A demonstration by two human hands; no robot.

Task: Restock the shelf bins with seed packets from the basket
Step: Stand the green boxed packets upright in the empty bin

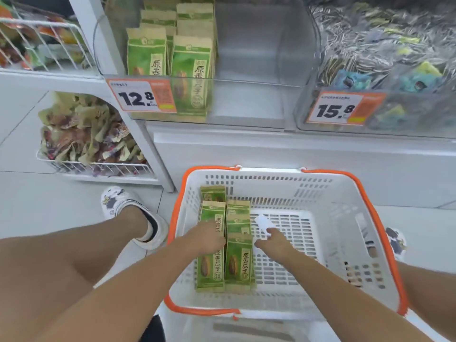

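Seed packets [212, 245] under left hand [207, 235] — grip unclear; right hand [271, 239] beside, relaxed — best lifted squarely, stack together.

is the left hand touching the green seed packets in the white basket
Touching. The head view shows the left hand lying on the left green paper seed packet, its fingers overlapping the packet's face with no gap, inside the white plastic basket.

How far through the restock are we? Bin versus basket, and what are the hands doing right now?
Partly done: the clear bin with the 12.8 tag holds green seed packets in its left part only; its right part shows bare. In hand: the left hand rests on the packets in the basket, and the right hand reaches in beside them. Left: several packets in the basket.
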